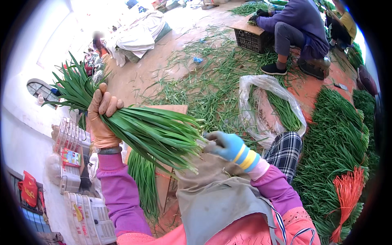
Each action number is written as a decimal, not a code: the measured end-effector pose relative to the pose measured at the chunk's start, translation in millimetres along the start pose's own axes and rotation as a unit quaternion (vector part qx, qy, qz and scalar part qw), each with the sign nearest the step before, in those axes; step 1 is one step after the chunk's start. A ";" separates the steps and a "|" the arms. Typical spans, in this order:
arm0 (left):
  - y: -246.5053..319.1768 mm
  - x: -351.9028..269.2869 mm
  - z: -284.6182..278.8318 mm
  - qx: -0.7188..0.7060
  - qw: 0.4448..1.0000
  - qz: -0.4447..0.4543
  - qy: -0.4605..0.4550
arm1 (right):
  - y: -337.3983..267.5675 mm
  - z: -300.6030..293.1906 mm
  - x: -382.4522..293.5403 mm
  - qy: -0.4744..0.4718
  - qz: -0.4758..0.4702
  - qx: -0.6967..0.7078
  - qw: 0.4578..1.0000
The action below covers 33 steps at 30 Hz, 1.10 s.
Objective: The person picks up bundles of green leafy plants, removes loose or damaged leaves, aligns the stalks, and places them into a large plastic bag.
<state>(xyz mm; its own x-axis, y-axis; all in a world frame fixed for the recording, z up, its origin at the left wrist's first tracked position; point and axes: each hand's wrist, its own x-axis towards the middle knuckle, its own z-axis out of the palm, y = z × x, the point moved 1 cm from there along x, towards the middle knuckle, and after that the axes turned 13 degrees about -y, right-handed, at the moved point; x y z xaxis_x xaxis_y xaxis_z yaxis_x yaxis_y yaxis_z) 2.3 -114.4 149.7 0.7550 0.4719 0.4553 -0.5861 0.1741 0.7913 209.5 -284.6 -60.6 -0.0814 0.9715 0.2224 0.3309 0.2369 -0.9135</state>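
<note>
My left hand (105, 118), in a thin tan-orange glove, is closed around a bunch of garlic chives (153, 128). Their dark leaf tips fan out at the upper left, and the pale stem ends point right. My right hand (225, 145), in a blue knit glove with yellow stripes, is at those stem ends, fingers curled. Motion blurs its fingertips, so whether they pinch a stem is unclear. Below the bunch, a grey apron (220, 205) covers my lap. More chives (142, 180) hang down beside a wooden board (171, 108), which the held bunch partly hides.
An open clear plastic bag (245, 101) holds chives by my knee. Tied chive bundles (330, 137) are piled at right, topped with red ties (347, 196). Loose leaves (211, 73) litter the floor. A seated person (297, 30) works at a black crate (249, 39). White crates (88, 217) stand left.
</note>
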 end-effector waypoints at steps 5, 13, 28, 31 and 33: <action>3.2 5.1 -0.3 0.008 0.999 -0.013 0.034 | 13.1 12.0 6.8 0.025 -0.102 -0.104 0.989; -1.8 -3.3 -3.8 0.047 0.994 0.006 0.100 | 131.2 8.2 -37.9 -0.191 0.252 -0.331 0.889; -29.0 20.3 4.7 0.152 0.960 -0.021 0.234 | -41.3 27.1 59.5 0.071 -0.143 -0.002 0.987; -19.3 18.6 -4.7 0.120 0.972 -0.004 0.204 | -30.0 25.8 51.0 0.027 -0.153 0.397 0.905; -6.3 13.9 -18.1 0.072 0.984 0.006 0.163 | -10.9 24.7 29.6 -0.061 -0.126 0.533 0.835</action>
<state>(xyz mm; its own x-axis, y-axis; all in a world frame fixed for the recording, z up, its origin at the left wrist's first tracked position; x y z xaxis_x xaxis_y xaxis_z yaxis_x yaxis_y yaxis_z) 11.2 -93.3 143.7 0.5995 0.7297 0.3289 -0.5287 0.0526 0.8472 180.2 -258.4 -52.5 -0.1392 0.8679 0.4768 -0.7298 0.2355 -0.6418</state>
